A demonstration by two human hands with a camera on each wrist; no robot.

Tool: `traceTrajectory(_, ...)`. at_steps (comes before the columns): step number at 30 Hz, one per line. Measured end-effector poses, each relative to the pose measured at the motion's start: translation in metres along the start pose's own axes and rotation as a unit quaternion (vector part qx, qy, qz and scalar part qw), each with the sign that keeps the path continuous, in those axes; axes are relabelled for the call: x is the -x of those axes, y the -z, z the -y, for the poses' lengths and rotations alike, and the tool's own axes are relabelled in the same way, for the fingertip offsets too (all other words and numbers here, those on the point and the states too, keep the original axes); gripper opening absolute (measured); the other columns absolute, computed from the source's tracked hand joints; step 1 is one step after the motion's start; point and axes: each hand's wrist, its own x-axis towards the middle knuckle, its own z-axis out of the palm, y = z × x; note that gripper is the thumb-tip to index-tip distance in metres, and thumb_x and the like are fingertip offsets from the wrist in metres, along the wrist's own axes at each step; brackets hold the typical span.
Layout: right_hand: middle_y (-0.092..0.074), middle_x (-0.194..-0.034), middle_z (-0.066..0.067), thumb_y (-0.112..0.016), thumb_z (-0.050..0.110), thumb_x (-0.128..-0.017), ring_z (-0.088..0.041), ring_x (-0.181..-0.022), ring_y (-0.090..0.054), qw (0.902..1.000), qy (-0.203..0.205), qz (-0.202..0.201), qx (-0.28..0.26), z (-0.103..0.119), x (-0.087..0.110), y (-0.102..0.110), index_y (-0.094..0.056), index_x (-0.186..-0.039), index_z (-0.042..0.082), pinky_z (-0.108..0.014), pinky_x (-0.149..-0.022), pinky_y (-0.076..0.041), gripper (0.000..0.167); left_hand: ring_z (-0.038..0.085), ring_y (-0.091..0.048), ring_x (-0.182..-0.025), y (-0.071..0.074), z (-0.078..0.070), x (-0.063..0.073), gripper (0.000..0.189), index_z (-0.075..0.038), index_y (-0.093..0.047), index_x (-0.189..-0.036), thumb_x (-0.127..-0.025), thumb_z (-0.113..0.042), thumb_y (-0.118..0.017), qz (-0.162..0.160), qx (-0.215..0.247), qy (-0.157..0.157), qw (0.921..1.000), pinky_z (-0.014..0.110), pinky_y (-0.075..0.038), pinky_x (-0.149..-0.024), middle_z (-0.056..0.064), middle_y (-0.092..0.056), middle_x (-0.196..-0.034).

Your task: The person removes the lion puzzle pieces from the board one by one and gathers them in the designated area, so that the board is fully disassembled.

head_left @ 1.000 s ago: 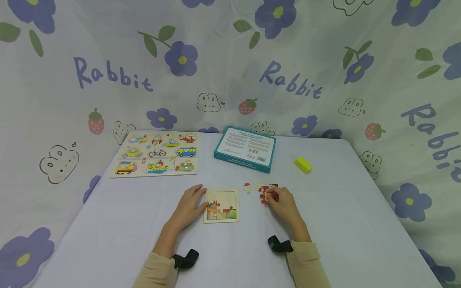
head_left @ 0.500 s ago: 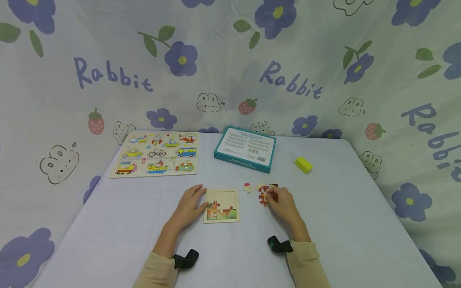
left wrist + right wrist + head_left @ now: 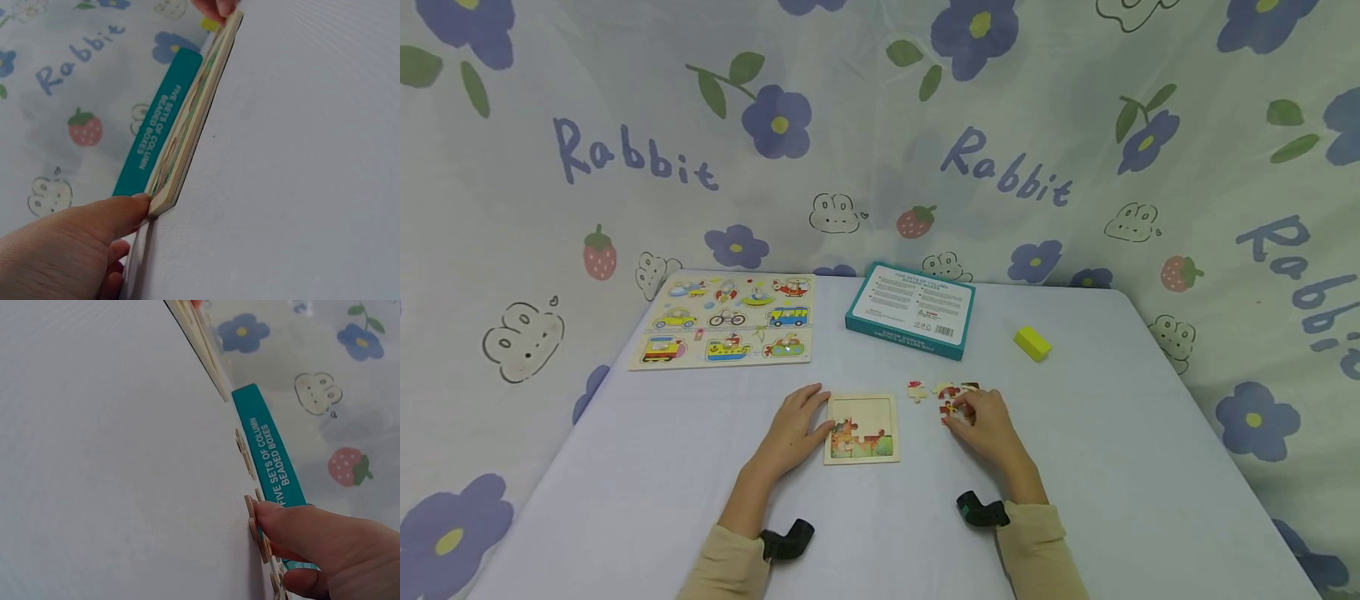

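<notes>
My left hand point(image 3: 792, 429) rests at the left side of a square wooden jigsaw tray point(image 3: 861, 400), fingers extended. In the left wrist view its thumb point(image 3: 128, 212) touches the tray's corner. Several joined pieces of an animal picture point(image 3: 872, 445) fill the tray's lower part; its upper part is bare wood. To the right of the tray, my right hand point(image 3: 988, 423) pinches a red-brown jigsaw piece point(image 3: 950, 409) between thumb and fingers. In the right wrist view that piece point(image 3: 252, 519) stands edge-on under the thumb. The hand partly hides other loose pieces point(image 3: 947, 390).
A single loose jigsaw piece point(image 3: 917, 391) lies between the tray and the right hand. Behind are a teal-edged box point(image 3: 912, 308) and a vehicle puzzle board point(image 3: 722, 323). A yellow block point(image 3: 1032, 343) sits at the back right. A printed curtain point(image 3: 865, 125) hangs behind the white table point(image 3: 880, 533).
My right thumb and fingertips have shifted slightly left and now cover more of the red-brown jigsaw piece, which has turned a little. The left hand and the tray have stayed put.
</notes>
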Motion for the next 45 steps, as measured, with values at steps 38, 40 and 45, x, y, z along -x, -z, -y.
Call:
traceTrajectory(38,-0.054,-0.1,0.0,-0.073,0.013,-0.077,-0.016,-0.098,-0.047,0.9912,0.118,0.018,-0.056,0.046,0.005,-0.026,-0.064,-0.098,0.009,-0.036,-0.083,-0.045,0.023,0.032,-0.029,-0.13,-0.001,0.0,-0.001,0.045,-0.004,-0.048,-0.131,-0.091,-0.023,-0.057,-0.006,0.0,-0.009,0.9999,0.048,-0.026,-0.104,0.015,-0.037,-0.139)
traceTrajectory(40,-0.054,-0.101,-0.001,-0.072,0.012,-0.078,-0.017,-0.1,-0.047,0.987,0.147,0.017,-0.062,0.051,0.005,-0.032,-0.064,-0.098,0.009,-0.036,-0.085,-0.044,0.021,0.032,-0.03,-0.129,0.0,0.0,0.0,0.045,-0.003,-0.048,-0.131,-0.091,-0.022,-0.057,-0.008,0.001,-0.011,0.9999,0.048,-0.026,-0.104,0.015,-0.037,-0.139)
traceTrajectory(45,-0.054,-0.103,-0.001,-0.067,0.01,-0.082,-0.016,-0.1,-0.046,0.9728,0.219,0.018,-0.074,0.062,0.007,-0.047,-0.063,-0.098,0.009,-0.033,-0.083,-0.043,0.017,0.032,-0.03,-0.129,0.001,-0.001,0.001,0.044,-0.003,-0.048,-0.13,-0.091,-0.02,-0.057,-0.008,0.008,-0.006,0.9999,0.047,-0.025,-0.105,0.015,-0.037,-0.139)
